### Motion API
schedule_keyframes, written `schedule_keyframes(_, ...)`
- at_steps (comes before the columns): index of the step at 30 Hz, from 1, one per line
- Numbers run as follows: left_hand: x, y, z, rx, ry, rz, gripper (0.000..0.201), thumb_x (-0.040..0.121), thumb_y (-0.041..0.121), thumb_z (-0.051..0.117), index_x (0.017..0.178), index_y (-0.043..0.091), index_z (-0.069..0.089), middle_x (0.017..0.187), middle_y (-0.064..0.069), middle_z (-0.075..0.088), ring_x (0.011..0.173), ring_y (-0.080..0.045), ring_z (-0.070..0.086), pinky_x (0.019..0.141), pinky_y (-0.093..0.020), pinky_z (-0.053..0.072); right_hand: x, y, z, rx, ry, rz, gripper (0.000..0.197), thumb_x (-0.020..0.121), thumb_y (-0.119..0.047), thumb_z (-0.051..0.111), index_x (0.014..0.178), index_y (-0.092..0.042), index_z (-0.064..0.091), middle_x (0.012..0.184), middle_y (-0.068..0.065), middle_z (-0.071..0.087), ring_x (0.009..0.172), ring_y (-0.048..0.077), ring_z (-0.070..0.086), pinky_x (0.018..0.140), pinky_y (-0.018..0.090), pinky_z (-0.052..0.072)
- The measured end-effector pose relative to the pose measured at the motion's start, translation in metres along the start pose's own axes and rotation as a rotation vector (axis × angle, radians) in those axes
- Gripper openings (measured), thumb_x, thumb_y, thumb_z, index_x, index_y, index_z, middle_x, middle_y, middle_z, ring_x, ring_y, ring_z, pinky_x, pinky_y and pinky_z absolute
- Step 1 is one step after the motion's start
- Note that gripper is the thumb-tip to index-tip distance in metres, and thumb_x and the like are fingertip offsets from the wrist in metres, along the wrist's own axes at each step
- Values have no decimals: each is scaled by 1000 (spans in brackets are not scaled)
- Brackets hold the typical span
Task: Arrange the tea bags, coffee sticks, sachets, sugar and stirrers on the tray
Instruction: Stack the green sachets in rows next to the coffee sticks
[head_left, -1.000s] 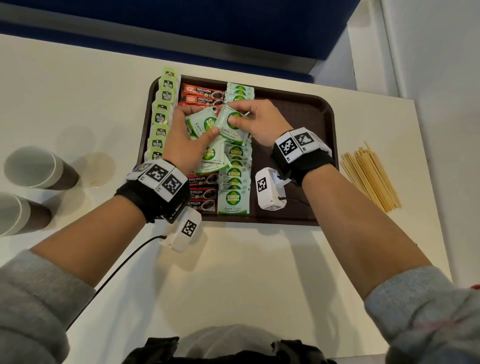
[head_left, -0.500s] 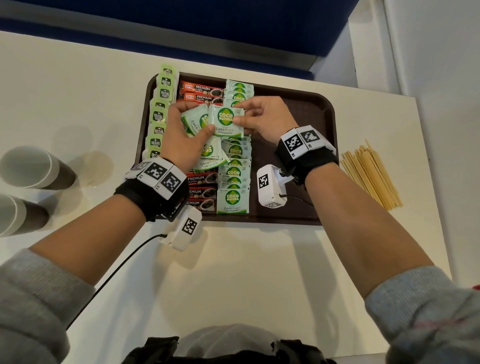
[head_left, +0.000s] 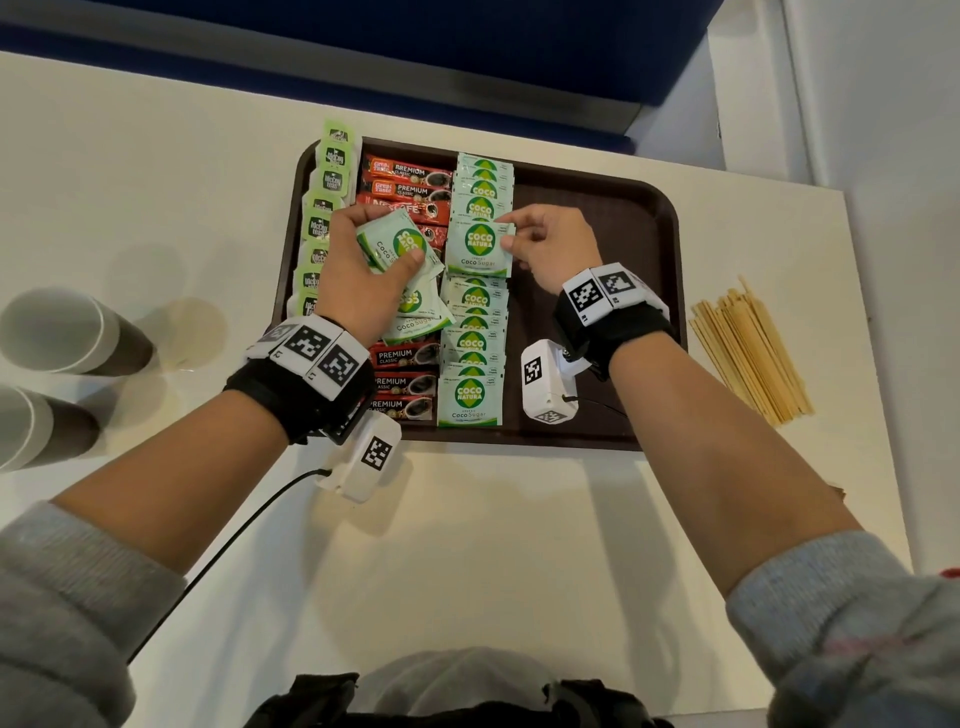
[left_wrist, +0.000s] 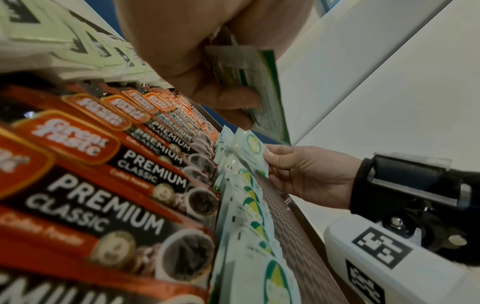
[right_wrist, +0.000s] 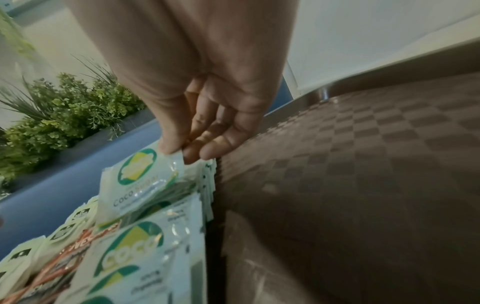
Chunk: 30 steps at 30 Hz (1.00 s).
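A brown tray (head_left: 613, 218) holds a column of green tea bags (head_left: 324, 218), a column of red coffee sticks (head_left: 402, 182) and a column of overlapping Coco Sugar sachets (head_left: 475, 332). My left hand (head_left: 363, 270) grips a fanned stack of Coco Sugar sachets (head_left: 397, 244) above the coffee sticks; the stack (left_wrist: 255, 88) shows edge-on in the left wrist view. My right hand (head_left: 545, 244) pinches the right edge of one Coco Sugar sachet (head_left: 478, 249) lying in the sachet column, with thumb and fingertips (right_wrist: 182, 150) on its corner (right_wrist: 145, 174).
Wooden stirrers (head_left: 750, 348) lie in a bundle on the white table right of the tray. Two paper cups (head_left: 62, 332) lie on their sides at the left. The tray's right half (right_wrist: 350, 164) is bare. A blue ledge (head_left: 363, 31) runs behind the table.
The right hand drew one sachet off the left hand's stack and carried it right, down onto the sachet column. The left hand stayed over the coffee sticks with the remaining stack.
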<state>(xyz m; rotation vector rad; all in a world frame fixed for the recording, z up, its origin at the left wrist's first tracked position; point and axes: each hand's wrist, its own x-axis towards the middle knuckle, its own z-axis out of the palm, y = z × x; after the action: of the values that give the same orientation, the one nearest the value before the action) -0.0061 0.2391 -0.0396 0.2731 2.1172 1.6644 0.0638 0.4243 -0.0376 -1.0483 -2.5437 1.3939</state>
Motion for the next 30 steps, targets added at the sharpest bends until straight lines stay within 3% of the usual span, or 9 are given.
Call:
schedule_keyframes(3, -1, 1, 0, 1, -3, -17, 41, 85, 11, 69, 111, 22, 39, 114, -7, 61, 96, -19, 66, 84, -38, 57, -2, 2, 2, -12, 19, 12, 19, 87, -14, 65, 104, -18, 68, 84, 4, 65, 76, 12, 59, 85, 30, 53)
schedule_keyframes(7, -2, 2, 0, -1, -8, -8, 41, 85, 11, 69, 111, 21, 39, 112, -6, 61, 91, -16, 65, 82, -33, 57, -3, 4, 3, -30, 53, 10, 19, 86, -13, 66, 104, -18, 69, 86, 8, 67, 76, 10, 60, 84, 27, 53)
schedule_keyframes(11, -2, 3, 0, -1, -10, 14, 40, 86, 10, 68, 112, 20, 38, 112, -5, 59, 84, -6, 62, 76, -21, 55, -2, 7, 2, -73, 86, -5, 21, 83, -13, 69, 104, -17, 69, 72, -11, 54, 64, -1, 50, 65, 9, 43)
schedule_keyframes(14, -2, 3, 0, -2, -16, 5, 40, 86, 10, 68, 112, 21, 38, 111, -5, 59, 88, -11, 63, 79, -25, 56, -1, 7, 3, -72, 98, -5, 20, 81, -13, 71, 100, -15, 68, 70, -13, 54, 62, -3, 50, 60, 1, 40)
schedule_keyframes(19, -2, 3, 1, -4, -17, -9, 40, 86, 10, 68, 112, 21, 39, 111, -5, 60, 88, -12, 64, 81, -29, 56, 1, 7, 4, -58, 111, 3, 23, 79, -11, 74, 100, -14, 67, 81, -4, 61, 63, -1, 51, 63, 4, 42)
schedule_keyframes(25, -2, 3, 1, 3, -18, -14, 40, 86, 12, 68, 112, 21, 39, 110, -6, 61, 91, -16, 65, 82, -34, 56, 0, 7, 3, -62, 105, 21, 24, 78, -11, 74, 100, -14, 66, 86, -2, 62, 70, 3, 54, 70, 10, 44)
schedule_keyframes(30, -2, 3, 1, 7, -21, 6, 40, 86, 11, 68, 112, 20, 38, 110, -5, 59, 85, -10, 63, 79, -27, 56, -1, 6, 3, -69, 107, 19, 24, 77, -12, 75, 99, -15, 65, 87, -2, 63, 71, 3, 54, 66, 6, 43)
